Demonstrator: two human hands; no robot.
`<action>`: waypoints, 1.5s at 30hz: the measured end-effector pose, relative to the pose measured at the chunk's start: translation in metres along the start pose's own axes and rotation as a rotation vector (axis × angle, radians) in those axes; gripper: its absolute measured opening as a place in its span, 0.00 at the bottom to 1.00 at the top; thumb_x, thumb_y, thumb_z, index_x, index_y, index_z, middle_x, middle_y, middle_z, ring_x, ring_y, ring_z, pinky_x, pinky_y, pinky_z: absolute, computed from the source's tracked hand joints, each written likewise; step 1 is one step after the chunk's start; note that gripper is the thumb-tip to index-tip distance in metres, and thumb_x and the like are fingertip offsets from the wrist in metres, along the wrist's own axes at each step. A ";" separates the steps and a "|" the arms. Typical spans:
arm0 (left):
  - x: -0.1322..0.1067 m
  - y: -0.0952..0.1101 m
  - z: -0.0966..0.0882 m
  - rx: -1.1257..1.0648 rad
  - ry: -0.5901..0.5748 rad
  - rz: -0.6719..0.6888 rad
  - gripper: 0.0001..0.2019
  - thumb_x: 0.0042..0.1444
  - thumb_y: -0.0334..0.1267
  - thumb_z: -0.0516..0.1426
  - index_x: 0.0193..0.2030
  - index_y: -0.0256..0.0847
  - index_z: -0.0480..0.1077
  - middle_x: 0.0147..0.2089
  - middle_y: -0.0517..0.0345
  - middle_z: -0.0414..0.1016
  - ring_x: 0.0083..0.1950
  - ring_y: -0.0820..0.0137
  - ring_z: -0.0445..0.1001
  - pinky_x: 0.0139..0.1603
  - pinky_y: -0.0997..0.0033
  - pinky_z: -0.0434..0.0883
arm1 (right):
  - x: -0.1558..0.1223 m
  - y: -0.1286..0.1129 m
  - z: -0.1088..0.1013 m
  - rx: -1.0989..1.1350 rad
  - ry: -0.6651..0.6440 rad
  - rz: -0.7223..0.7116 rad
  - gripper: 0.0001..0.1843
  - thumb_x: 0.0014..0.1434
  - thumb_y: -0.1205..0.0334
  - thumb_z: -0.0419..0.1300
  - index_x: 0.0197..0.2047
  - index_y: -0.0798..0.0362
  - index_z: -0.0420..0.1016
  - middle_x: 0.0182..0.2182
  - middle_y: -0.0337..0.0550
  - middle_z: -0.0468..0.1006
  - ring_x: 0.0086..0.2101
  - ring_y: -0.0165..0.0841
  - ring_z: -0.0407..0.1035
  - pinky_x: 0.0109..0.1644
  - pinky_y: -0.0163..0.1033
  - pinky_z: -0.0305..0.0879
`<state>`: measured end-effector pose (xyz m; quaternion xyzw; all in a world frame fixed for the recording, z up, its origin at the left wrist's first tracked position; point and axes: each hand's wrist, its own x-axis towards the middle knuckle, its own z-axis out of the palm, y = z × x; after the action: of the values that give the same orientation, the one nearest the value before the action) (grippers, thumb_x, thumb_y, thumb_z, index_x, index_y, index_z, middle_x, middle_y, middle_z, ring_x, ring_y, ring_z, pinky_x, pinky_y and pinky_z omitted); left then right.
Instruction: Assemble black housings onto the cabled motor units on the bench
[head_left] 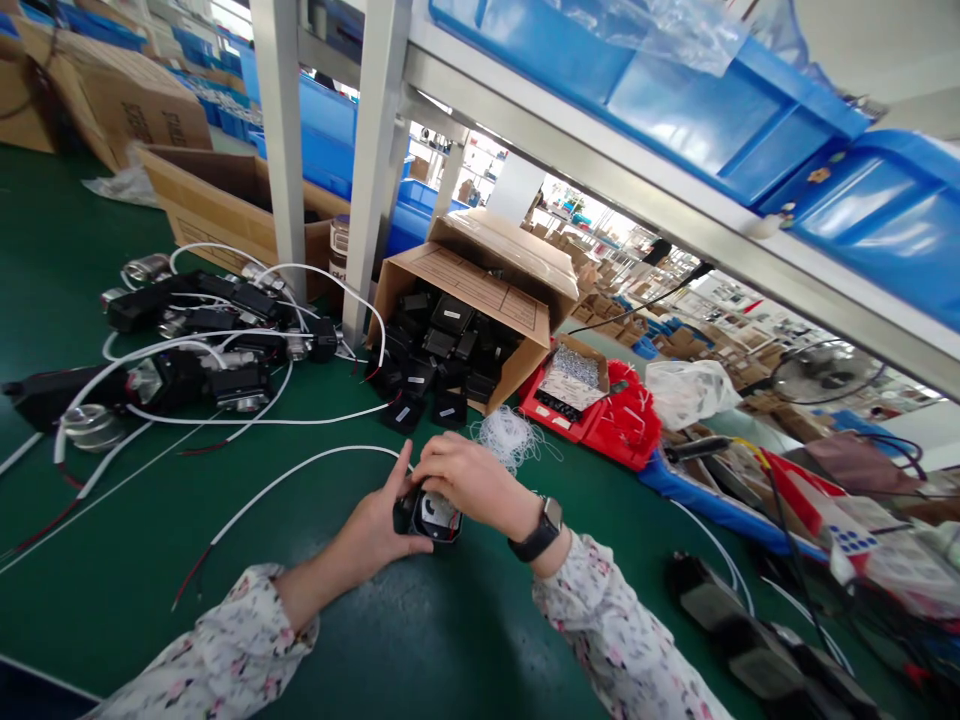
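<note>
Both my hands meet on a small black part with a white round face [433, 515], held just above the green table [112, 560]. My left hand [379, 535] grips its left side, thumb raised along the edge. My right hand [469, 480] covers its top from the right, a black watch [541, 530] on that wrist. A white cable [292, 470] runs from the part leftward across the table. Behind my hands, a tipped cardboard box [480, 290] spills several black parts [427, 365].
A heap of black units with white cables [202, 350] lies at the left. Red trays [600, 405], a tangle of white ties [510, 435] and a plastic bag [686, 390] sit to the right. Metal shelf posts [375, 170] rise behind; blue bins [712, 90] overhead.
</note>
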<state>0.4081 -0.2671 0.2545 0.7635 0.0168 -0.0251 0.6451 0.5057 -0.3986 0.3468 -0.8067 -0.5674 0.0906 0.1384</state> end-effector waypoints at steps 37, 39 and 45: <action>0.003 -0.014 0.003 -0.001 0.000 0.093 0.55 0.39 0.28 0.65 0.68 0.48 0.34 0.62 0.52 0.62 0.63 0.62 0.61 0.64 0.59 0.56 | -0.026 0.012 0.008 0.043 0.022 0.351 0.07 0.57 0.70 0.56 0.35 0.54 0.75 0.33 0.44 0.77 0.35 0.33 0.70 0.39 0.34 0.61; 0.003 -0.017 0.003 0.003 0.003 0.100 0.55 0.39 0.28 0.65 0.68 0.48 0.34 0.62 0.51 0.62 0.63 0.62 0.61 0.64 0.59 0.56 | -0.023 0.013 0.008 0.070 0.012 0.371 0.08 0.57 0.70 0.55 0.32 0.55 0.76 0.33 0.45 0.77 0.37 0.35 0.70 0.42 0.36 0.61; 0.004 -0.016 0.003 0.003 -0.018 0.112 0.51 0.42 0.30 0.64 0.67 0.49 0.36 0.62 0.51 0.62 0.63 0.62 0.61 0.64 0.56 0.55 | -0.037 0.026 0.019 0.245 0.109 0.529 0.08 0.57 0.69 0.54 0.40 0.57 0.72 0.33 0.44 0.77 0.33 0.31 0.72 0.38 0.34 0.67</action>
<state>0.4108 -0.2672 0.2385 0.7639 -0.0315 0.0040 0.6445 0.5102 -0.4396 0.3204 -0.9075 -0.3141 0.1479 0.2364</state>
